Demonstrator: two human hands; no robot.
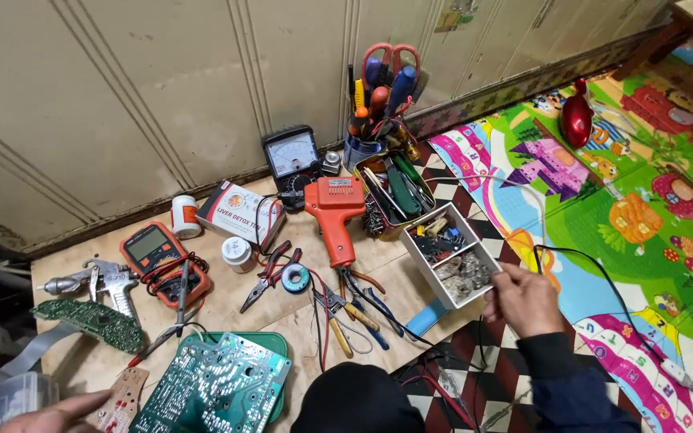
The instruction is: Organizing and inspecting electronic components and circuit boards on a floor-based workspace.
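Your right hand (525, 298) has its fingers curled together on the near right corner of the white parts box (452, 255), which sits at the edge of the wooden board (282, 313), beside the checkered floor. Whether thumb and fingers truly pinch the rim, you cannot tell from here. The box is a thin-walled, open tray with compartments of small loose metal bits; it looks light but likely to spill if tipped, so take it by two opposite walls and keep it level. Your left hand (54, 413) lies low at the frame's corner, fingers loosely together, touching a small tan perforated board (122, 398).

Just beside the box stands a yellow tray of hand tools (393, 192); the orange soldering gun (335, 215) lies to its left, with pliers (270, 273) and a solder spool (295, 278) near. A black cable (595, 273) trails over the colourful play mat (627, 208) close to your wrist and could snag. The green circuit board (216, 385) lies nearer you.
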